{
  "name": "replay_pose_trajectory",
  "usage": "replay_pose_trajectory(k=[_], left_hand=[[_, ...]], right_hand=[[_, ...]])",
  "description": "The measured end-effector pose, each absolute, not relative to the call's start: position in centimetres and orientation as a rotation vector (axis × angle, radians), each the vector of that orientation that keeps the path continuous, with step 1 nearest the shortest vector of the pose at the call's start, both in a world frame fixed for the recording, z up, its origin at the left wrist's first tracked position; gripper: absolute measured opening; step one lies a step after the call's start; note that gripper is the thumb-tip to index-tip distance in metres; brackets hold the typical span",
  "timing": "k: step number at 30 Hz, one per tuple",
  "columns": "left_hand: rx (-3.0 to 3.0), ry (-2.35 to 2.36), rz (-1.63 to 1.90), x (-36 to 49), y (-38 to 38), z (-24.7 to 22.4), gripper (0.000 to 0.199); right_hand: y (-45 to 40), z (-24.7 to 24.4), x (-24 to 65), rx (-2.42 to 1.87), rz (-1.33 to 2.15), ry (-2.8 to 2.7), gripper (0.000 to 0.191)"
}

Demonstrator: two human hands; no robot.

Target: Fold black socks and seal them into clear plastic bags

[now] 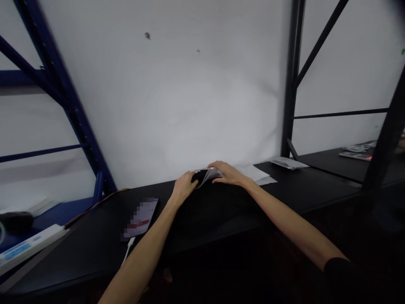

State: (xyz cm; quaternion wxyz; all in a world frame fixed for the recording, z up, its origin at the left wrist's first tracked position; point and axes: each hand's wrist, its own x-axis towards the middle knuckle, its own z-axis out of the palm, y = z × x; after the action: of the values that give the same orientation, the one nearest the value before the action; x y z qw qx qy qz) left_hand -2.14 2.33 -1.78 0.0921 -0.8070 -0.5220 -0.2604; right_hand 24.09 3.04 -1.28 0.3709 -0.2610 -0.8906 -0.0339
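Near the back edge of the black table, my left hand (pixel 183 188) is closed on a dark, soft-looking black item (pixel 200 175), whose kind I cannot make out. Around and beside it is a thin, whitish, partly see-through bag (pixel 212 173), with its side bulging apart from the black item. From the right, my right hand (pixel 226 173) grips the bag, fingers above and thumb below. The fingertips of both hands are partly hidden. White sheets (pixel 253 173) lie just beyond my right hand.
A phone (pixel 141 217) with a white cable lies left of my left forearm. Further left is a white power strip (pixel 31 245). A flat white packet (pixel 287 163) rests at the right. Blue (pixel 68 101) and black (pixel 289 84) rack posts stand on either side, before a white wall.
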Motion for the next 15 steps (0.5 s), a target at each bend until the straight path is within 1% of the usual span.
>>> replay_pose_trajectory(k=[1,3,6,9,12,15], left_hand=[[-2.447,-1.499,-0.838,-2.1,2.3,-1.7,0.036],[-2.538,-1.399,-0.962,-1.9,2.3,-1.6,0.036],[-2.605,-1.256,-1.186,-1.4,2.2,-1.4,0.039],[-2.591,-1.135,-1.511,-0.9,2.2,-1.1,0.040],[-2.541,-1.190,-1.870,-0.8,2.6,-1.0,0.033],[-2.377,-1.294,-2.235,-1.0,3.2,-1.1,0.029]], right_hand=[[3.2,-1.3,24.2,-0.671,-0.109,-2.258,0.059],[3.5,-1.2,24.4,-0.708,-0.123,-2.208,0.058],[4.2,-1.2,24.9,-0.767,-0.113,-2.194,0.047],[4.9,-1.1,25.4,-0.768,-0.078,-2.190,0.035],[5.3,-1.0,25.9,-0.719,-0.030,-2.139,0.025],[5.4,-0.7,26.5,-0.680,-0.029,-2.086,0.024]])
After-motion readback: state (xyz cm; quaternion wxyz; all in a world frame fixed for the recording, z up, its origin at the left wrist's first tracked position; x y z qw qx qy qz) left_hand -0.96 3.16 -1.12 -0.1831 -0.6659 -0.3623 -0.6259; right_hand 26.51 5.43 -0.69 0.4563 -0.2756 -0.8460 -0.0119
